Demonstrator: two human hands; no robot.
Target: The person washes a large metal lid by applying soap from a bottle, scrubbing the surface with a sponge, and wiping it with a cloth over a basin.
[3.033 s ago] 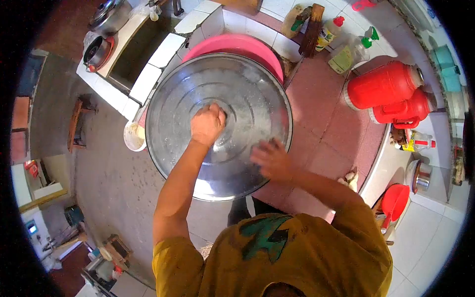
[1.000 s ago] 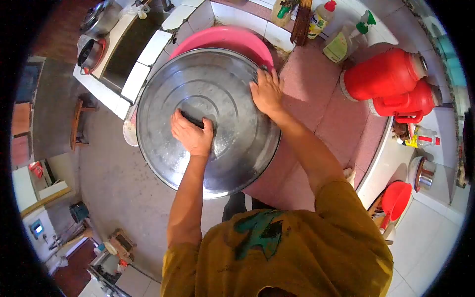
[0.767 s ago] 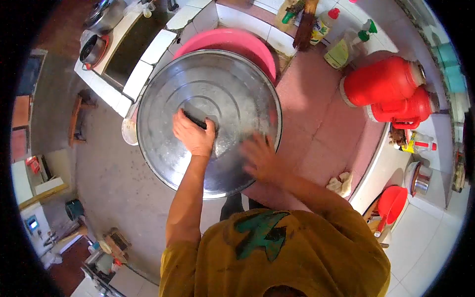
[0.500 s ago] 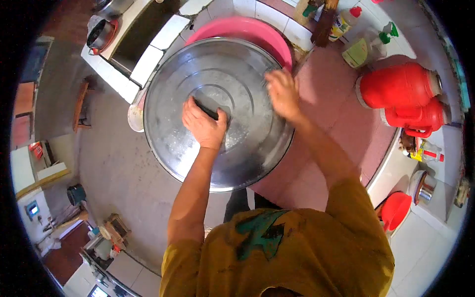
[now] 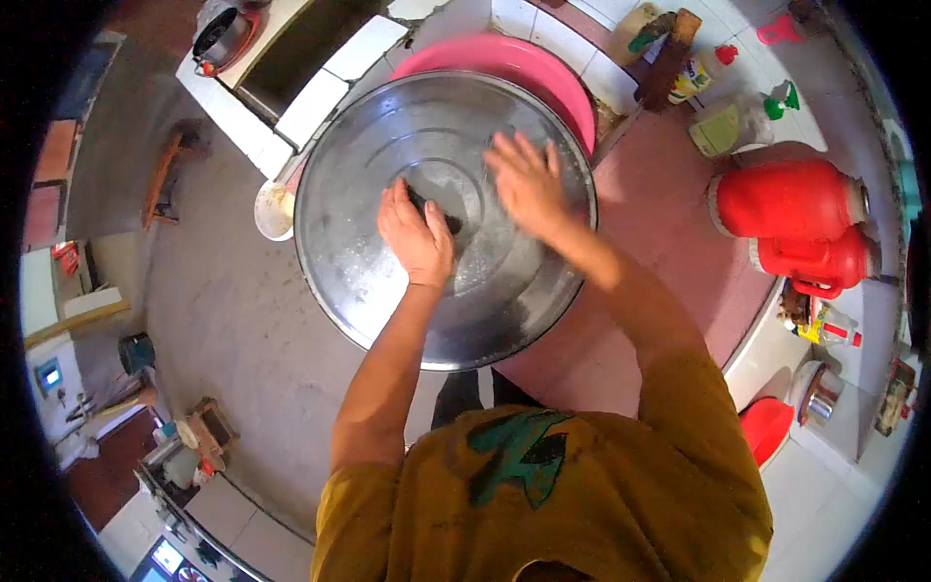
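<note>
- Two bare hands reach forward from mustard-coloured sleeves; the left hand (image 5: 417, 233) has its fingers and thumb curled around a dark bar-shaped handle (image 5: 418, 202).
- Key relation, as it seems: the handle lies right within the left hand's grasp, so that hand is the nearer one; the right hand is well apart from it, farther forward and to the side.
- The handle's long axis runs slantwise, its far end toward the left and its near end toward the right, passing between the left thumb and fingers.
- Under both hands is a large round silver-grey metal lid (image 5: 485, 301) with ringed ridges; being round, it has no long axis of its own, and the handle sits about its middle.
- The right hand (image 5: 529, 189) is released, fingers spread, over the far right part of the lid; whether its palm touches the metal or floats just above, I cannot tell.
- Left of the left hand, just beside the lid's edge, is a small white round tub (image 5: 274, 210).
- Beyond both hands, a wide pink round basin (image 5: 562, 82) is partly covered from sight by the lid; contact between the two cannot be told.
- Well to the right of the right hand lie two red vacuum flasks (image 5: 790, 201), side by side.
- Farther ahead on that side is a clear spray bottle with a green nozzle (image 5: 732, 129).
</note>
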